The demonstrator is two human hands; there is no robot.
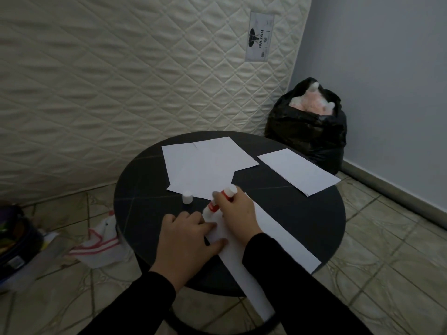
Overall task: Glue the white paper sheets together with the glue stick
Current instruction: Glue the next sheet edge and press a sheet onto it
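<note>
Glue stick (219, 201) gripped in rt hand (238, 212)

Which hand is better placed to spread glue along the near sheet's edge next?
The right hand: it already grips the uncapped glue stick, tip down at the near sheet. The left hand lies flat on that sheet, holding it steady.
</note>
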